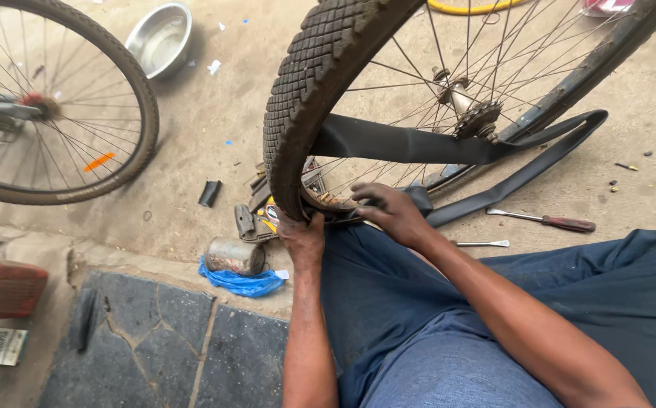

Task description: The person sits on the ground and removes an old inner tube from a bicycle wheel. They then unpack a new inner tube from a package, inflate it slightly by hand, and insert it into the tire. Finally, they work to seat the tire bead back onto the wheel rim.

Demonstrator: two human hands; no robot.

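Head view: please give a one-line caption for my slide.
Left hand grips the tyre, right hand at the inner tube.

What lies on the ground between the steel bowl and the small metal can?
In the head view, mostly bare concrete between the bowl and the can, with only a small black rubber scrap and a few tiny bits of litter.

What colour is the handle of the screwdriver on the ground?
The screwdriver has a dark reddish-brown handle, seen in the head view, right of the right hand.
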